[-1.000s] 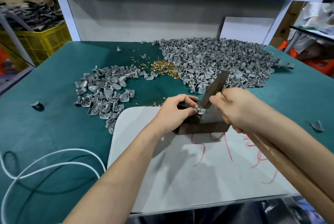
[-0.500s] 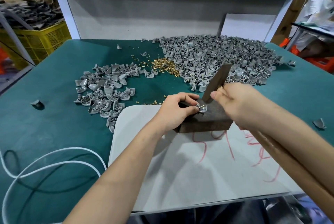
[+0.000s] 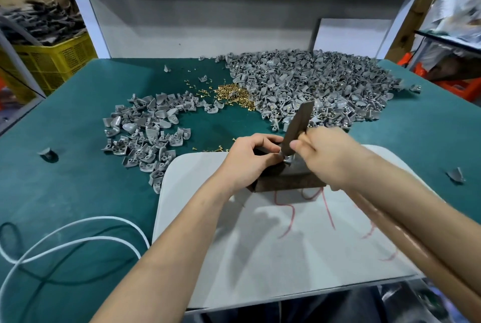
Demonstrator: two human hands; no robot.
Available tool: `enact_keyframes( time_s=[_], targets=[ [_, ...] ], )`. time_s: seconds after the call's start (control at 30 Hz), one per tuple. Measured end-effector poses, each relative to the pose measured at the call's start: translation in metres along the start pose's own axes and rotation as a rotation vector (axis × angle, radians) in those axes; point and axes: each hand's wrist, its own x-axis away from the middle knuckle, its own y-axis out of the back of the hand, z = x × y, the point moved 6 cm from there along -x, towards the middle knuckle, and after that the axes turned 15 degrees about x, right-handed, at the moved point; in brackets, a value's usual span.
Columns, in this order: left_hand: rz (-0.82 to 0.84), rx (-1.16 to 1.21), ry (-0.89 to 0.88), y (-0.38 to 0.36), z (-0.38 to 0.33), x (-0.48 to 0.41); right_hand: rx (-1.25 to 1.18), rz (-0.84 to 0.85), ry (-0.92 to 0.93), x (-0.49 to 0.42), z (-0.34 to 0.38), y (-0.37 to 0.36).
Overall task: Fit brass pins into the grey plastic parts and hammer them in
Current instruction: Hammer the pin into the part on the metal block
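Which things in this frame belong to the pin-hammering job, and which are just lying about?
In the job: left hand pinching a small grey plastic part on the dark rectangular block; right hand gripping the dark-headed wooden-handled hammer; heap of loose brass pins; large heap of grey plastic parts.
Lying about: looped white cable; yellow perforated plastic crate.

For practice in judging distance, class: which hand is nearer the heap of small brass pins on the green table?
Left. The left hand sits nearer the person than the heap of small brass pins; the right hand, gripping the dark metal hammer, is farther to the right.
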Motion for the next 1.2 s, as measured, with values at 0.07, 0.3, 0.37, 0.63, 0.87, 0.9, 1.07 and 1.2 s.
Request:
enact_keyframes(
  time_s=[0.07,0.3,0.37,0.63,0.87,0.9,1.07,1.2],
  targets=[
    [0.0,-0.007,0.005,0.0,0.0,0.0,-0.04,-0.046,-0.032,-0.002,-0.01,0.014],
    [0.001,-0.025,-0.004,0.001,0.0,0.0,-0.007,0.01,-0.044,-0.002,-0.011,0.004],
    [-0.004,-0.033,0.001,0.0,-0.001,0.0,-0.008,-0.082,-0.013,-0.002,-0.016,0.018],
    [0.004,-0.029,-0.005,0.001,-0.001,-0.001,0.013,-0.02,-0.038,-0.002,-0.011,0.013],
    [0.003,-0.06,-0.021,0.0,-0.002,0.001,-0.15,-0.078,-0.071,-0.018,-0.03,0.01],
    [-0.002,-0.062,-0.024,0.0,-0.002,0.002,-0.226,-0.16,-0.128,-0.022,-0.041,0.015],
    [-0.088,-0.311,-0.286,-0.002,-0.02,0.008,-0.13,-0.232,-0.325,-0.042,-0.083,-0.015],
    [-0.127,-0.364,-0.494,-0.005,-0.036,0.015,-0.116,-0.204,-0.395,-0.047,-0.101,-0.049]
  ],
)
